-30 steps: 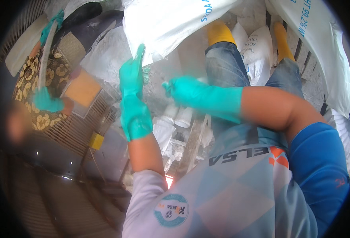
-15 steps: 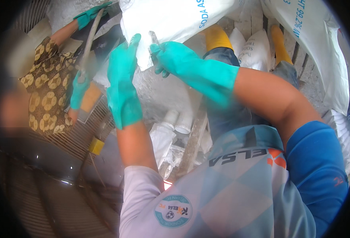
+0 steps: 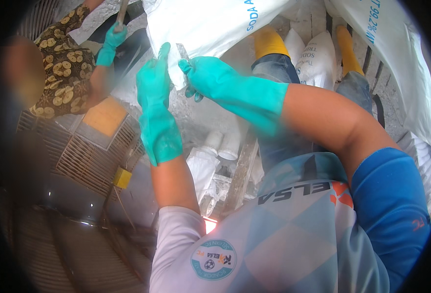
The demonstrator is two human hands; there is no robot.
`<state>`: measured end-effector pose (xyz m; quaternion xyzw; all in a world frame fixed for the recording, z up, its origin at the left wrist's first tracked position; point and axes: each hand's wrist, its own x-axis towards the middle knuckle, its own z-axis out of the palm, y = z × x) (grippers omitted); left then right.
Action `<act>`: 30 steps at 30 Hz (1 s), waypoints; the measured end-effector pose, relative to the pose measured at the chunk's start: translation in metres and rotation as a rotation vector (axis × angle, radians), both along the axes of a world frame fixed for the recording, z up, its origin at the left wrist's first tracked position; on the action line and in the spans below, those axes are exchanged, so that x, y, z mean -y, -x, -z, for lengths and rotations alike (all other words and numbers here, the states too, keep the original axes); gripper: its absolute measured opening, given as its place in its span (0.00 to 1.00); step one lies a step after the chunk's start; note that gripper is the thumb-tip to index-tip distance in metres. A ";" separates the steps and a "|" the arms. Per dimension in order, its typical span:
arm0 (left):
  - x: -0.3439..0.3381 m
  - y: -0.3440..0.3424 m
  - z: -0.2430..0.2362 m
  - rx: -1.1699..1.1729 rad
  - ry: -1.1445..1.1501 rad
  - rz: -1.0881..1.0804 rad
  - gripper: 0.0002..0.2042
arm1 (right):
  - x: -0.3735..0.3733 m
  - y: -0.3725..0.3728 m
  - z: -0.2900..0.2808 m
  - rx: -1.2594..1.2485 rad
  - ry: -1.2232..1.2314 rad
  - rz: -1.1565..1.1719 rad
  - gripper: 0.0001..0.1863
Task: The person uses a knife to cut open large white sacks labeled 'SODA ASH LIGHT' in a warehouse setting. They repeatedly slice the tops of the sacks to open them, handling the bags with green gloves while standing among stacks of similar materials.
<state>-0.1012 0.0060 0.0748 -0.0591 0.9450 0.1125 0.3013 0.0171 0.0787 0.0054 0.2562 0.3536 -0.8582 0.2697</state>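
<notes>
A large white sack [image 3: 200,27] with blue print lies across the top middle. My left hand [image 3: 153,85], in a green rubber glove, is closed at the sack's near left edge, thumb pointing up along it; its fingers are mostly hidden. Close beside it, my right hand [image 3: 210,73], gloved the same way, grips a short flat grey blade [image 3: 181,51] that looks like a knife. The blade's tip points up against the sack, near its lower corner. The handle is hidden in my right glove.
At the upper left a co-worker in a patterned shirt [image 3: 64,61] holds a pole [image 3: 122,14] in a green glove. Another white sack [image 3: 391,44] hangs at the right. Smaller filled sacks [image 3: 318,61] stand between yellow boots [image 3: 269,43]. White pipes [image 3: 229,146] lie below my hands.
The co-worker has shifted, with the near gloved hand now higher up on the pole. My hands and the blade stay at the sack's edge, the blade tilting slightly left.
</notes>
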 end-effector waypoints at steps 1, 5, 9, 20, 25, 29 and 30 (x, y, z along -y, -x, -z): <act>0.000 -0.001 0.004 0.003 0.003 -0.013 0.28 | 0.001 0.000 0.005 -0.008 0.002 -0.006 0.29; 0.000 -0.004 0.013 0.011 -0.038 -0.022 0.26 | 0.004 0.011 0.018 0.004 -0.005 -0.106 0.29; -0.013 -0.017 0.037 -0.029 -0.063 -0.018 0.26 | 0.005 0.005 0.043 -0.015 0.010 -0.028 0.28; 0.004 0.009 0.095 -0.306 0.119 0.943 0.23 | -0.019 -0.035 0.059 -0.314 -0.248 -0.515 0.25; -0.050 0.007 0.074 -0.023 -0.054 0.057 0.20 | -0.049 -0.048 0.060 0.155 0.189 0.000 0.28; -0.042 0.026 0.071 -0.030 -0.174 0.088 0.18 | -0.095 -0.010 0.053 0.187 0.080 0.108 0.27; -0.055 0.018 0.065 -0.026 -0.201 0.054 0.18 | -0.097 -0.003 0.056 0.142 0.079 0.091 0.27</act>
